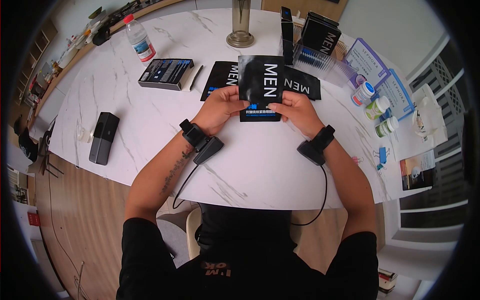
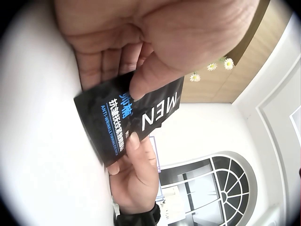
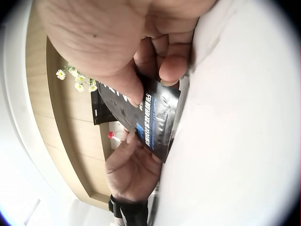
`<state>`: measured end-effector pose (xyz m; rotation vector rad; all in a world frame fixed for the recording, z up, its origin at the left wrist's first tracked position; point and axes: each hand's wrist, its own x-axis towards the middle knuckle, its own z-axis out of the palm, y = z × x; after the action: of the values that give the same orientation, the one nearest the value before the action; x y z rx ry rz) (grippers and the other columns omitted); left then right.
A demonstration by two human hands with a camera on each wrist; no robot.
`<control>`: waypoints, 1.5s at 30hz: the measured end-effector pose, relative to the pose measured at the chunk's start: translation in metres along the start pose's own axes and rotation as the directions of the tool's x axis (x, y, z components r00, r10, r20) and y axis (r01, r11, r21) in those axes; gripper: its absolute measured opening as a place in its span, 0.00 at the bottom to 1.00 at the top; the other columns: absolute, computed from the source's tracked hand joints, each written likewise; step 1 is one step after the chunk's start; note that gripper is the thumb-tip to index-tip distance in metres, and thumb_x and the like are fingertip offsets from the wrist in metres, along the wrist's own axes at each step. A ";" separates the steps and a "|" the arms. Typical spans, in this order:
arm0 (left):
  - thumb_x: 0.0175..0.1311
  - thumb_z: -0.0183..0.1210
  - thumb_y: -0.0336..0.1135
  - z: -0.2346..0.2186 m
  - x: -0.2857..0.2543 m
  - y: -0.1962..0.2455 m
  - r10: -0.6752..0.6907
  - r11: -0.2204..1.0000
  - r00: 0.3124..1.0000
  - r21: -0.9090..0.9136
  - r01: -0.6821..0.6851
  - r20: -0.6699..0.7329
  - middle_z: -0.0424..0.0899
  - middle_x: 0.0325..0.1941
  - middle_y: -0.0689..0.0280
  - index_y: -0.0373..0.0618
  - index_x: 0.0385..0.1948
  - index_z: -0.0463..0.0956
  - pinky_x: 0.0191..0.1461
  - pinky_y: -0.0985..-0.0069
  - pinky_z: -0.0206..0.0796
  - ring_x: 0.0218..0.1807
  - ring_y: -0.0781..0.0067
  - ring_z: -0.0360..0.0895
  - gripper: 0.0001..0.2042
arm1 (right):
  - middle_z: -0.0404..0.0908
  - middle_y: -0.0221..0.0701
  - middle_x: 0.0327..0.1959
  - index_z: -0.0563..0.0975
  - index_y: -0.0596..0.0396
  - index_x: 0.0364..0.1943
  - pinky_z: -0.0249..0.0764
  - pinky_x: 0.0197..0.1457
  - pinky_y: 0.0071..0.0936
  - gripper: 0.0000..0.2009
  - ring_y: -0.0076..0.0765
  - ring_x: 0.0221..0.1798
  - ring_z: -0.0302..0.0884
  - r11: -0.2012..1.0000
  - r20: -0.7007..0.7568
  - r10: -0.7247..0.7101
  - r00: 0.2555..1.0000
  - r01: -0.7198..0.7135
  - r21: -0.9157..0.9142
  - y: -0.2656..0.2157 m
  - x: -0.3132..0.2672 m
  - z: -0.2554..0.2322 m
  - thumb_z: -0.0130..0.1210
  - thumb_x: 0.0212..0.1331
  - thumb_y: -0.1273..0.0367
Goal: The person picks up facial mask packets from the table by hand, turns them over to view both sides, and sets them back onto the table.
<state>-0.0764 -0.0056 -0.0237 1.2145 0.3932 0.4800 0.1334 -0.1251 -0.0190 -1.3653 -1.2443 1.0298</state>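
Both hands hold up a black sachet (image 1: 260,80) lettered MEN, its print facing the head camera. The left hand (image 1: 220,109) pinches its left edge, thumb in front and fingers behind; the right hand (image 1: 298,111) pinches the right edge the same way. In the left wrist view the sachet (image 2: 113,125) shows blue and white print between the left hand (image 2: 150,42) and the right hand. The right wrist view has the sachet (image 3: 160,117) under the right hand's thumb (image 3: 124,84). Behind it on the table lie more black sachets (image 1: 218,80), (image 1: 302,84) at both sides.
An opened black box (image 1: 166,73) and a bottle (image 1: 140,40) stand left of the sachets. At the back are a glass vase (image 1: 240,25) and a clear organizer (image 1: 320,62) with boxes. Several small bottles (image 1: 376,107) are at right; a dark grey block (image 1: 104,138) is far left.
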 end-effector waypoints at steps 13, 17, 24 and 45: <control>0.59 0.53 0.15 0.001 -0.001 0.001 -0.007 0.996 1.000 0.091 0.006 0.018 0.83 0.46 0.67 0.39 0.50 0.74 0.51 0.83 0.70 0.44 0.82 0.78 0.17 | 0.82 0.25 0.30 0.78 0.57 0.36 0.67 0.28 0.14 0.05 0.13 0.27 0.71 0.999 0.001 -0.036 0.999 0.036 0.038 0.004 0.001 -0.002 0.58 0.61 0.70; 0.59 0.53 0.15 0.002 -0.001 0.002 -0.011 0.995 1.000 0.101 0.010 0.010 0.84 0.45 0.66 0.39 0.50 0.74 0.50 0.84 0.69 0.43 0.83 0.78 0.17 | 0.81 0.25 0.29 0.77 0.57 0.35 0.67 0.28 0.14 0.04 0.14 0.26 0.70 0.998 -0.004 -0.049 0.999 0.050 0.043 0.008 0.003 -0.004 0.57 0.62 0.70; 0.59 0.53 0.15 -0.001 0.000 -0.001 -0.018 0.985 1.000 0.169 0.018 -0.001 0.84 0.43 0.66 0.39 0.49 0.74 0.49 0.83 0.70 0.42 0.83 0.78 0.16 | 0.79 0.25 0.33 0.76 0.58 0.40 0.69 0.31 0.15 0.05 0.16 0.32 0.72 0.995 0.035 -0.052 0.998 0.048 0.088 0.006 0.002 -0.006 0.55 0.63 0.72; 0.67 0.51 0.24 0.005 0.000 0.004 -0.021 0.999 0.997 0.026 0.023 -0.079 0.83 0.43 0.68 0.41 0.46 0.75 0.51 0.80 0.73 0.45 0.80 0.80 0.09 | 0.83 0.26 0.35 0.77 0.58 0.45 0.66 0.28 0.14 0.09 0.16 0.32 0.77 1.000 0.055 -0.003 0.998 0.004 -0.017 0.008 0.002 -0.004 0.56 0.63 0.72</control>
<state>-0.0743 -0.0088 -0.0181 1.2190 0.4813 0.5060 0.1392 -0.1232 -0.0261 -1.3561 -1.2982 1.0627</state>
